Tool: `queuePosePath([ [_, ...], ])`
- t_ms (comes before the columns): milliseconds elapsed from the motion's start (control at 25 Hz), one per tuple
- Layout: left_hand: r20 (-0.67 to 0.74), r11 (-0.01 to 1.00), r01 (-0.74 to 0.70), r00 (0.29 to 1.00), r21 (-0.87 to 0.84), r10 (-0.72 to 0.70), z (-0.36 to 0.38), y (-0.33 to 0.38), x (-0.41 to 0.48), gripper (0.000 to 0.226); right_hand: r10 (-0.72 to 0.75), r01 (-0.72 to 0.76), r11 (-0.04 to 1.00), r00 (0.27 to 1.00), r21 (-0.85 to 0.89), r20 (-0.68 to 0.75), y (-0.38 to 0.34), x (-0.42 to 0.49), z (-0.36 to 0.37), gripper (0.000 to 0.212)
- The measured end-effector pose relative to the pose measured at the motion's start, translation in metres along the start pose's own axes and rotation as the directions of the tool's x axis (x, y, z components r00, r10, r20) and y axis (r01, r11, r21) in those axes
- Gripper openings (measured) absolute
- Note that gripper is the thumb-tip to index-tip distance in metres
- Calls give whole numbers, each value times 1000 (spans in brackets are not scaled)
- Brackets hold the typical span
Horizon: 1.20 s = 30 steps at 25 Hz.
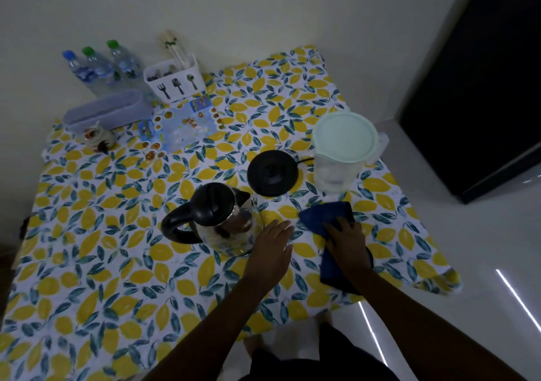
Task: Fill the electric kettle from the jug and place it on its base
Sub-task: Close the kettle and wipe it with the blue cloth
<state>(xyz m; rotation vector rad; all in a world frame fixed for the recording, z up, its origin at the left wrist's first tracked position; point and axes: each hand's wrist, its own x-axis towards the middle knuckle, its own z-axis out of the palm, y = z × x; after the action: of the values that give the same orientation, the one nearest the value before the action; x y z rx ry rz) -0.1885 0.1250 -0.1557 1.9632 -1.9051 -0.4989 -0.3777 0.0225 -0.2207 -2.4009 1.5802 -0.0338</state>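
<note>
A glass electric kettle (218,219) with a black lid and handle stands on the lemon-print tablecloth (117,263), off its round black base (272,172), which lies just behind and to the right. A clear plastic jug (342,152) with a pale green lid stands right of the base and holds some water. My left hand (273,248) lies flat on the cloth beside the kettle's right side, fingers apart and holding nothing. My right hand (347,240) presses on a dark blue cloth (330,216) spread in front of the jug.
At the back left stand three water bottles (99,67), a white cutlery holder (175,78), a pale lidded box (105,111) and a small jar (98,137). A printed leaflet (181,125) lies behind the kettle. The base's cord (306,160) runs toward the jug. A dark cabinet (483,73) stands right.
</note>
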Motion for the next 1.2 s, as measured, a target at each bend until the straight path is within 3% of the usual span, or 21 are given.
queuePosePath([
  [120, -136, 1000, 9, 991, 13, -7, -23, -2, -3, 40, 8, 12, 965, 997, 263, -76, -8, 4, -15, 34],
  [240, -312, 1000, 13, 950, 17, -7, -58, -12, -14, 34, 16, 120, 798, 975, 590, -220, -51, 7, -45, 30],
  [400, -532, 993, 120, 841, 9, -97, -107, -41, -40, 27, -65, 301, 617, 940, 727, -334, -139, 17, -99, 35],
  [480, -577, 979, 205, 798, -14, -175, -124, -62, -49, 31, -120, 347, 566, 932, 747, -342, -176, 27, -117, 39],
  [560, -508, 957, 279, 816, -73, -277, -137, -85, -57, 42, -211, 419, 555, 906, 718, -366, -215, 31, -126, 40],
  [640, -340, 929, 301, 869, -215, -360, -148, -101, -60, 46, -334, 445, 672, 896, 592, -293, -246, 33, -122, 40],
  [720, -261, 904, 298, 887, -307, -381, -156, -109, -59, 33, -419, 452, 864, 890, 223, -180, -264, 33, -108, 44],
  [800, -267, 901, 306, 881, -308, -391, -161, -114, -55, 30, -392, 398, 917, 911, 23, -129, -268, 37, -100, 49],
  [920, -276, 903, 304, 879, -305, -389, -164, -117, -53, 28, -264, 286, 956, 935, 64, -236, -273, 35, -96, 42],
  [1040, -253, 897, 290, 889, -334, -382, -166, -116, -52, 22, -224, 332, 924, 872, 190, -435, -269, 14, -83, 36],
  [1120, -185, 895, 323, 902, -306, -389, -170, -117, -50, 20, -212, 372, 877, 867, 304, -450, -258, 10, -77, 34],
  [1200, -81, 911, 343, 926, -228, -369, -176, -113, -43, 17, -149, 328, 818, 914, 472, -378, -250, 26, -90, 32],
])
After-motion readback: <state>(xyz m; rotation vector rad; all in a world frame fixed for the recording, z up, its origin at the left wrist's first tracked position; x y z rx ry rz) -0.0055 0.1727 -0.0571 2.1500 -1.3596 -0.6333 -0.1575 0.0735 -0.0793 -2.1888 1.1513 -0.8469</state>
